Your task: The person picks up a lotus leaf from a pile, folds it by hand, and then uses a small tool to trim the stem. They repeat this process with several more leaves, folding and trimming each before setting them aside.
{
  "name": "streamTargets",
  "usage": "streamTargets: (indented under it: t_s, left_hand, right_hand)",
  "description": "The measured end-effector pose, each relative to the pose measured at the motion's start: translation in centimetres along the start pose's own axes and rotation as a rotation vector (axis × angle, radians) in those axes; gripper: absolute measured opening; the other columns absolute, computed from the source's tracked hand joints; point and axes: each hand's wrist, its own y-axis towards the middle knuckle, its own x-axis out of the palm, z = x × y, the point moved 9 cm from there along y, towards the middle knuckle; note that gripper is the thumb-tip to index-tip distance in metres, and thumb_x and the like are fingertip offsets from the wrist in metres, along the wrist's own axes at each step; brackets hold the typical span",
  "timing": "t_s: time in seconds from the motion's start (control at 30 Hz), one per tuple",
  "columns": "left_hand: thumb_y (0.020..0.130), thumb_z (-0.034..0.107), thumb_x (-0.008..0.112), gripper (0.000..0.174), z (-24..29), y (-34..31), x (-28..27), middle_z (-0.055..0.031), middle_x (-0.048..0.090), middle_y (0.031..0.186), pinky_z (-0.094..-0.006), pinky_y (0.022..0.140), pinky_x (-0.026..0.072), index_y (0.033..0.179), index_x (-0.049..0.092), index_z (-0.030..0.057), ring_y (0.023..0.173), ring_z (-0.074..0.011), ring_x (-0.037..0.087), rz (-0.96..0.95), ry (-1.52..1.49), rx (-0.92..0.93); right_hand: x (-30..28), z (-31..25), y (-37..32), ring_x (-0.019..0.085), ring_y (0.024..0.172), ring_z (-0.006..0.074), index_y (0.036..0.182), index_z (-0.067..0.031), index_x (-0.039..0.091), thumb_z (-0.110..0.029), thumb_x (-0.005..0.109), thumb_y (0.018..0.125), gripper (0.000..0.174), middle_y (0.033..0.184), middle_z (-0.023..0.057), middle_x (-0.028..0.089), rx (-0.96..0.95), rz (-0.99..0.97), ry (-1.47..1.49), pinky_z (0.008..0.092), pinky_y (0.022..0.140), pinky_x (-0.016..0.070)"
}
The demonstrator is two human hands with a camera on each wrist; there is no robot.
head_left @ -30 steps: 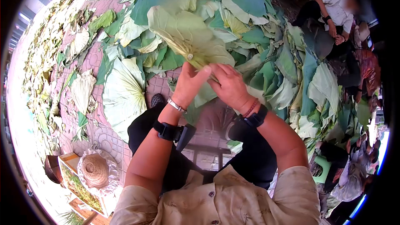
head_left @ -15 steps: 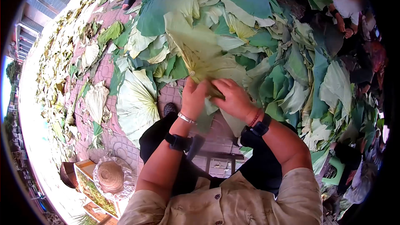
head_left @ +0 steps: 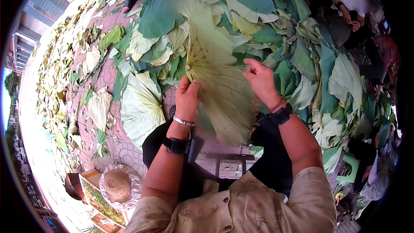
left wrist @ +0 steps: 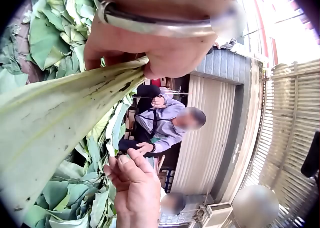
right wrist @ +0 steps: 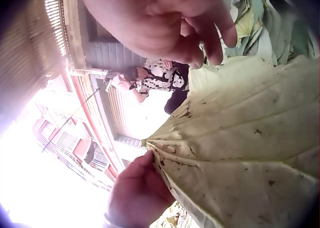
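your left hand (head_left: 186, 102)'s got a yellowish lotus leaf (head_left: 220, 82) pinched mid-frame, your right hand (head_left: 261, 83), right of center, has fingers kinda half-curled, holding nothing

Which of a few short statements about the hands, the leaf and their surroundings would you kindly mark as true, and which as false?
1. The left hand pinches the large pale leaf. True.
2. The right hand is holding a straw hat. False: it holds nothing, and the hat is at the lower left of the head view.
3. More leaves lie heaped in front of the person. True.
4. The silver bracelet is on the right wrist. False: it is on the left wrist.
5. The large pale leaf has no marks on it. False: brown spots show on its surface.
6. A black strap is worn on each arm. True.
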Motion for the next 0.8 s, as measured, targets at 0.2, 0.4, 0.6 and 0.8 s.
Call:
streamTargets:
  t_s: [0.2,0.4,0.6,0.8]
  left_hand:
    - [0.093,0.012,0.049,0.021,-0.3,-0.2,-0.5,0.0021,0.062,0.094,-0.0215,0.070,0.0455,0.111,0.057,0.0041,0.081,-0.0058,0.055,0.022,0.074,0.032]
    - [0.089,0.013,0.053,0.024,-2.2,0.6,-1.5,-0.0056,0.062,0.087,-0.0265,0.070,0.0451,0.107,0.057,-0.0018,0.076,-0.0120,0.054,0.125,0.100,0.055]
    - [0.086,0.015,0.054,0.019,1.3,-0.9,-1.4,-0.0092,0.060,0.075,-0.0325,0.061,0.0443,0.097,0.057,0.0000,0.068,-0.0158,0.055,0.237,0.435,0.182]
    - [0.082,0.019,0.053,0.022,-1.9,-0.2,-1.5,-0.0209,0.060,0.076,-0.0416,0.066,0.0451,0.094,0.056,0.0005,0.071,-0.0364,0.057,0.262,0.311,0.131]
  right_hand:
    - [3.0,-2.5,-1.1,0.063,0.076,0.0271,0.107,-0.0025,0.062,-0.009,0.060,0.082,0.027,0.088,0.0150,0.065,-0.171,-0.129,-0.049,0.0335,0.069,0.0493]
    - [5.6,-5.9,-3.6,0.065,0.076,0.0302,0.105,0.0019,0.061,-0.019,0.064,0.082,0.032,0.089,0.0190,0.065,-0.138,-0.506,-0.103,0.0350,0.068,0.0502]
    - [8.3,-5.2,-6.1,0.065,0.077,0.0300,0.107,0.0019,0.060,-0.033,0.071,0.076,0.048,0.090,0.0179,0.066,-0.042,-0.755,-0.223,0.0361,0.068,0.0506]
    - [10.0,-5.4,-7.0,0.065,0.077,0.0312,0.117,-0.0004,0.053,-0.035,0.073,0.073,0.059,0.090,0.0190,0.065,-0.050,-0.694,-0.229,0.0387,0.069,0.0511]
